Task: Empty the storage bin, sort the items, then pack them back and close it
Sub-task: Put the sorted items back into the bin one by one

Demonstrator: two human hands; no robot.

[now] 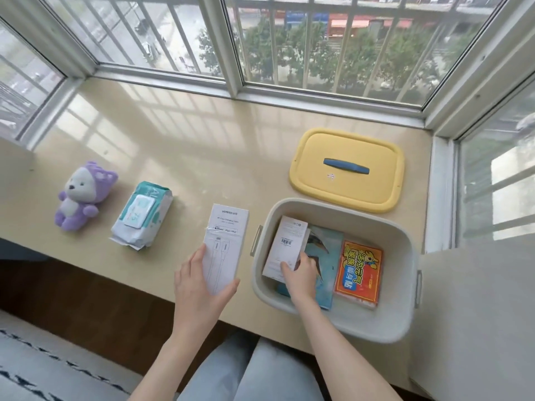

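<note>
The cream storage bin (399, 285) stands open on the window ledge at the right. Its yellow lid (347, 146) with a blue handle lies behind it. My right hand (299, 274) reaches into the bin and grips a white box (285, 244) by its near end, tilted upward. Beneath that box lies a blue bird-print booklet (327, 256), with an orange-red packet (359, 273) beside it. My left hand (199, 287) holds a white cable box (224, 241) just left of the bin. A wet-wipes pack (142, 217) and a purple plush toy (79, 195) sit further left.
The beige ledge (202, 146) runs under barred windows on three sides. A white wall block (474, 314) rises right of the bin. Dark floor and a patterned rug (43, 369) lie below the ledge's near edge; my knees show at bottom centre.
</note>
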